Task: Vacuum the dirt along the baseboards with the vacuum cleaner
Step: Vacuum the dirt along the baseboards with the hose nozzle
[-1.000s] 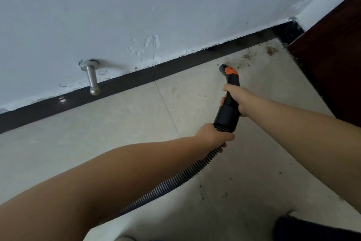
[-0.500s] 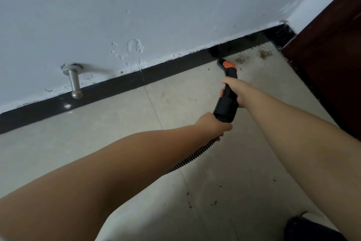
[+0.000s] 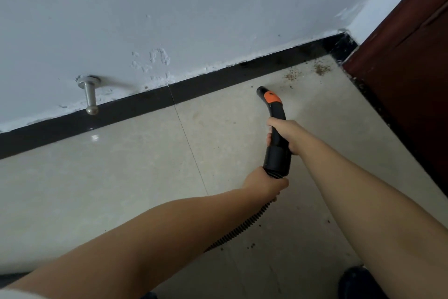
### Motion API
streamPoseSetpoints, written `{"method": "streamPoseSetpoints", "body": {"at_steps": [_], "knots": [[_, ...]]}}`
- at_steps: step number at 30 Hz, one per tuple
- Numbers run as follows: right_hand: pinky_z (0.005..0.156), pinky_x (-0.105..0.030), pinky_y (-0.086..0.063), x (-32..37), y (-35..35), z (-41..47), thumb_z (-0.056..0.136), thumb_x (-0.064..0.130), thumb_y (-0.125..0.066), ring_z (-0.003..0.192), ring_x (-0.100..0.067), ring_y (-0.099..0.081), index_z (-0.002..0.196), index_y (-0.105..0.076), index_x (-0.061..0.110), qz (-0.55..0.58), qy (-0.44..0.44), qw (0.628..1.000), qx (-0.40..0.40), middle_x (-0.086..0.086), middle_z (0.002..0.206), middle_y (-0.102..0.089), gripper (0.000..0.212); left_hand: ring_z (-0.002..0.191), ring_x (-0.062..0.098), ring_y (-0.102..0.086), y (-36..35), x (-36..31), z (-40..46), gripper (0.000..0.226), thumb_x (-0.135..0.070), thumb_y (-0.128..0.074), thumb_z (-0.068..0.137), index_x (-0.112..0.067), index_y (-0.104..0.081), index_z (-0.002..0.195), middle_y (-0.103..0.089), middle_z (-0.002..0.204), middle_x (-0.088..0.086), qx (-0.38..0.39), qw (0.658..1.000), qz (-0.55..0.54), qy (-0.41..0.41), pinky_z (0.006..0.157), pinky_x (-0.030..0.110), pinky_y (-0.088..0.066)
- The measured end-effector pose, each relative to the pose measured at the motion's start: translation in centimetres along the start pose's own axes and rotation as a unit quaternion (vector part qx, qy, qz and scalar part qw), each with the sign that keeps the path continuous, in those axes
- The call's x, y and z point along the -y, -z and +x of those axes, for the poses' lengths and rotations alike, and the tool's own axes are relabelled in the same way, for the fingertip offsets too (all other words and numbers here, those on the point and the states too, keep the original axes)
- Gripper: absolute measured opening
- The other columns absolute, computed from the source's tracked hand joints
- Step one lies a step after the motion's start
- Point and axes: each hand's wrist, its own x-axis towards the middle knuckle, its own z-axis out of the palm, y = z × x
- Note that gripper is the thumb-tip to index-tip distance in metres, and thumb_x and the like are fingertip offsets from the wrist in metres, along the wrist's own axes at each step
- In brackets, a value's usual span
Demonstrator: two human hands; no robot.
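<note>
We aim the vacuum nozzle (image 3: 272, 114) toward the corner, its open tip low over the tiled floor (image 3: 121, 177) just short of two patches of dirt (image 3: 306, 72) lying beside the black baseboard (image 3: 135, 107). Our right hand (image 3: 282, 135) wraps around the curved handle to steer; our left hand (image 3: 265, 183) grips the ribbed hose (image 3: 242, 228) right behind the cuff, likely to keep it from dragging. A metal door stopper (image 3: 89, 95) juts from the wall (image 3: 194, 7); a dark wooden door (image 3: 407, 61) closes the corner.
</note>
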Motion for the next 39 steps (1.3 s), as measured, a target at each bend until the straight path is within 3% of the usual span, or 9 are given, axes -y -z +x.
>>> {"method": "streamPoseSetpoints", "body": {"at_steps": [8, 17, 25, 28, 33, 39], "knots": [[0.051, -0.030, -0.050, 2.6, -1.2, -0.7, 0.091, 0.015, -0.060, 0.047, -0.018, -0.054, 0.099, -0.048, 0.005, -0.028, 0.008, 0.999, 0.034, -0.009, 0.066, -0.054, 0.017, 0.060, 0.020, -0.058, 0.8, -1.6, 0.1, 0.034, -0.019, -0.068, 0.081, -0.007, -0.055, 0.111, -0.061, 0.078, 0.006, -0.036, 0.999, -0.028, 0.002, 0.071, 0.034, -0.056], [0.048, -0.026, -0.050, 1.8, 2.7, -1.6, 0.091, 0.017, -0.058, 0.043, -0.017, -0.054, 0.103, -0.045, 0.007, -0.070, -0.022, 0.997, 0.022, -0.010, 0.067, -0.055, 0.020, 0.058, 0.018, -0.056, -3.0, -2.4, -0.7, 0.029, -0.018, -0.066, 0.084, -0.008, -0.053, 0.108, -0.059, 0.075, 0.006, 0.002, 0.999, -0.032, 0.010, 0.070, 0.035, -0.055], [0.053, -0.030, -0.050, 2.6, 7.3, -0.8, 0.091, 0.022, -0.060, 0.047, -0.018, -0.055, 0.109, -0.046, 0.009, -0.074, -0.070, 0.994, 0.026, -0.008, 0.064, -0.057, 0.026, 0.056, 0.015, -0.053, -6.0, -5.3, -0.8, 0.022, -0.017, -0.063, 0.088, -0.008, -0.049, 0.103, -0.056, 0.074, 0.004, 0.034, 0.999, -0.029, 0.015, 0.051, 0.022, -0.046], [0.051, -0.029, -0.050, 2.0, 7.3, 0.1, 0.090, 0.020, -0.060, 0.043, -0.019, -0.054, 0.101, -0.047, 0.008, -0.034, -0.063, 0.997, 0.041, -0.008, 0.061, -0.056, 0.021, 0.057, 0.015, -0.052, -6.0, -4.7, 0.0, 0.020, -0.015, -0.064, 0.087, -0.009, -0.051, 0.101, -0.055, 0.073, 0.004, 0.016, 1.000, -0.021, 0.009, 0.054, 0.023, -0.048], [0.049, -0.027, -0.050, 1.5, 6.8, 1.7, 0.088, 0.018, -0.062, 0.041, -0.020, -0.054, 0.088, -0.050, 0.008, 0.008, -0.035, 0.998, 0.053, -0.008, 0.054, -0.056, 0.016, 0.067, 0.020, -0.058, -6.2, -4.3, 1.6, 0.022, -0.017, -0.066, 0.083, -0.011, -0.054, 0.100, -0.058, 0.076, 0.005, -0.036, 0.999, 0.011, 0.010, 0.075, 0.035, -0.056], [0.044, -0.026, -0.050, 1.5, 8.6, 2.5, 0.089, 0.015, -0.061, 0.040, -0.021, -0.053, 0.091, -0.049, 0.007, 0.054, -0.025, 0.998, 0.011, -0.010, 0.063, -0.053, 0.015, 0.065, 0.020, -0.059, -7.0, -4.9, 3.3, 0.024, -0.020, -0.067, 0.081, -0.013, -0.055, 0.101, -0.060, 0.075, 0.004, -0.035, 0.998, 0.057, -0.005, 0.074, 0.035, -0.057]]}}
